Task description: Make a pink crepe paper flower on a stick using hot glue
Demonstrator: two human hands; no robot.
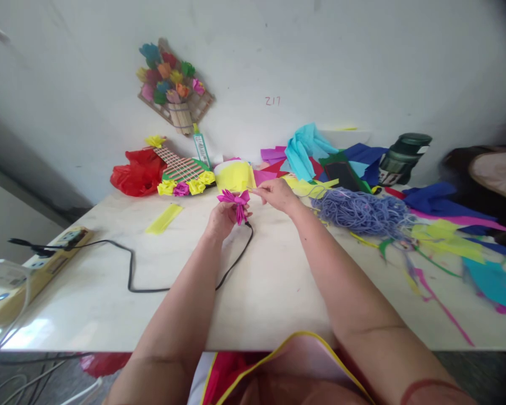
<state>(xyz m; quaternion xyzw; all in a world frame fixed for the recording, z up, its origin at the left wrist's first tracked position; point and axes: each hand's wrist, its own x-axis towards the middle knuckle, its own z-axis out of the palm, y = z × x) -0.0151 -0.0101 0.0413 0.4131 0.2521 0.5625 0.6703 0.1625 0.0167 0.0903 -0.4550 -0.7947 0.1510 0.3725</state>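
Observation:
A magenta paper flower (235, 202) with pleated petals sits in my left hand (222, 219), its fingers closed round the lower part. Just right of it, my right hand (276, 194) pinches a thin, pale strand or stick (251, 188) close to the flower; its exact kind is too small to tell. A black cord (236, 264) runs up to my left hand, and what it joins there is hidden. Beyond my hands lies yellow paper (235, 175). A bundle of blue-purple string (362, 212) rests right of my right hand.
A power strip (54, 275) lies at the left edge. Red paper (137, 171), a stick-and-flower craft (183, 163) and a glue bottle (200, 147) stand by the wall. A dark green bottle (405, 158) and coloured paper scraps (442, 239) fill the right.

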